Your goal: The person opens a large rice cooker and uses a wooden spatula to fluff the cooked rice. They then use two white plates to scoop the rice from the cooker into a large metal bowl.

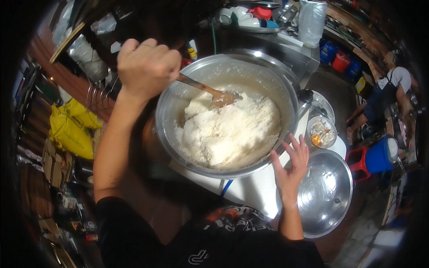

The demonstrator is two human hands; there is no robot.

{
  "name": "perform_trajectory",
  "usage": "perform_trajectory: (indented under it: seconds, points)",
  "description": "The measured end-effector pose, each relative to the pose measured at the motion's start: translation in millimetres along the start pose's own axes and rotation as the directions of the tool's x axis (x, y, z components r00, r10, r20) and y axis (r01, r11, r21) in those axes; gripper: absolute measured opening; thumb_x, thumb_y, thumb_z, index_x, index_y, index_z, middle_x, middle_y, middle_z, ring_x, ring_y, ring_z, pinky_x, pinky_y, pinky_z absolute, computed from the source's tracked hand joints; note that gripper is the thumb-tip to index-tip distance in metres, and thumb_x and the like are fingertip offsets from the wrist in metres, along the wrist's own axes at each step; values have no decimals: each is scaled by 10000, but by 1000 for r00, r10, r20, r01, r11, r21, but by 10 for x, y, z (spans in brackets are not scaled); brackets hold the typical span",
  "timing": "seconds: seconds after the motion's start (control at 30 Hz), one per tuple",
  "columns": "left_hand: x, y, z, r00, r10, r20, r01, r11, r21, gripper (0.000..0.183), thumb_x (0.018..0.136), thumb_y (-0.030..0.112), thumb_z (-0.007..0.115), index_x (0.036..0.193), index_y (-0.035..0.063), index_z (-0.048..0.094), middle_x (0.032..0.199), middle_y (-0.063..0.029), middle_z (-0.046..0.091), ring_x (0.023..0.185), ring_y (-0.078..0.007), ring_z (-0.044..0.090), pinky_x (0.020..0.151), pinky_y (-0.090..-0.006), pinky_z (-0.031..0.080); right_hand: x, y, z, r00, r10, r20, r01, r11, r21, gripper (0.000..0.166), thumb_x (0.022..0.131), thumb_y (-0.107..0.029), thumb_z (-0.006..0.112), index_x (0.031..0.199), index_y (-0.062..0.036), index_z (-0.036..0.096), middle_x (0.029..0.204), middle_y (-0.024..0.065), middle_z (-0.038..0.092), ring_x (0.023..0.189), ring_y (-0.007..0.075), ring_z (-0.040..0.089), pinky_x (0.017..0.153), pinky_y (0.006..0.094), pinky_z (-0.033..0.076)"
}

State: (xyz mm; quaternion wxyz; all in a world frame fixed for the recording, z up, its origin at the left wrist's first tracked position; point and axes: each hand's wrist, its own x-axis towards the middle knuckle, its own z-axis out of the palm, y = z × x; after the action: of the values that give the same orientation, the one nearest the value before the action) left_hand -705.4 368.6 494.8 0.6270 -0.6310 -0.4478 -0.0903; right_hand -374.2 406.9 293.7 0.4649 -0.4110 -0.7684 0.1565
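Observation:
My left hand is closed around the handle of a wooden spoon, raised above the left rim of a large metal pot. The spoon's broad end rests in a mound of white, crumbly, rice-like food inside the pot. Smears of the food cling to the inner wall. My right hand has its fingers spread beside the pot's lower right rim and holds nothing; whether it touches the rim cannot be told. A white surface lies below the pot.
A shiny metal basin or lid sits at the right, below a clear bowl of small items. Dishes and a plastic-wrapped roll stand behind. Yellow bags lie left. Another person bends over beyond a blue bucket.

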Motion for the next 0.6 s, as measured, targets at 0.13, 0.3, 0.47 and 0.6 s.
perform_trajectory:
  seconds: [0.13, 0.3, 0.47, 0.6]
  points:
    - [-48, 347, 356, 992, -31, 126, 45, 993, -113, 158, 623, 195, 639, 532, 198, 509, 542, 51, 509, 572, -135, 512, 571, -321, 354, 3, 64, -99, 1000, 20, -22, -20, 1000, 14, 286, 743, -170, 785, 1004, -89, 699, 1265, 99, 615, 1315, 369, 447, 1105, 562, 225]
    - [-30, 254, 839, 981, -131, 144, 145, 986, -88, 207, 721, 220, 684, 573, 161, 553, 554, 14, 538, 576, -171, 537, 560, -321, 346, -121, 265, -346, 990, 112, -85, -109, 993, 41, 249, 760, -119, 754, 1000, -83, 699, 1244, 116, 627, 1301, 361, 467, 1103, 540, 256]
    - [-259, -72, 1408, 626, -443, 642, 490, 864, 119, 240, 842, 314, 592, 747, 114, 686, 733, -111, 683, 700, -301, 673, 668, -458, 538, -238, 499, -633, 958, 238, -159, -232, 971, 58, 222, 773, -7, 702, 993, -31, 687, 1232, 141, 632, 1285, 353, 490, 1087, 456, 331]
    - [-739, 5, 1823, 595, -291, 749, 377, 924, 59, 280, 865, 331, 548, 840, 105, 712, 795, -174, 688, 775, -366, 678, 728, -473, 551, -244, 669, -732, 926, 325, -195, -314, 946, 83, 193, 780, 22, 688, 971, -5, 692, 1208, 157, 641, 1255, 332, 523, 1054, 420, 375]
